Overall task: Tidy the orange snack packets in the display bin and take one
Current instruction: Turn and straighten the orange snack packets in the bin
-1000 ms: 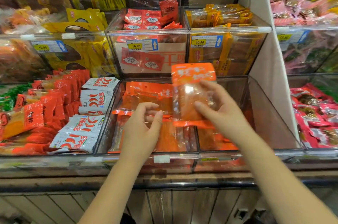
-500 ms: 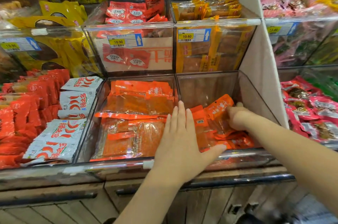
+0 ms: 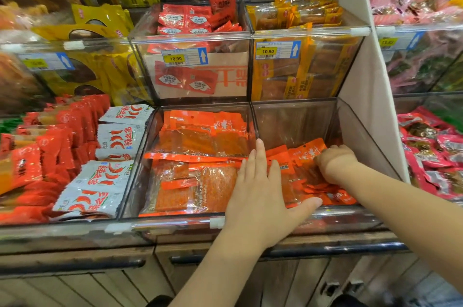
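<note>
The orange packets (image 3: 305, 153) are seen heaped in the right compartment of the clear bin (image 3: 293, 121). They are flat, glossy pouches with white lettering and barcode labels, overlapped untidily. The left hand (image 3: 260, 196) is laid flat across them, fingers straight toward twelve o'clock, thumb spread toward three o'clock. At its two o'clock, the right hand (image 3: 334, 162) is curled onto the topmost packet.

Wood-grain counter ledge with dark metal rail (image 3: 350, 240) carries a clear acrylic two-compartment display bin (image 3: 162, 224). Left compartment: flat orange plastic snack packets (image 3: 200, 146), two stacked rows. Right compartment: same packets, low loose heap toward front. Adjacent clear acrylic bin (image 3: 50, 231), left: glossy red packets (image 3: 57, 151), white chilli-printed sachets (image 3: 92, 188).
</note>
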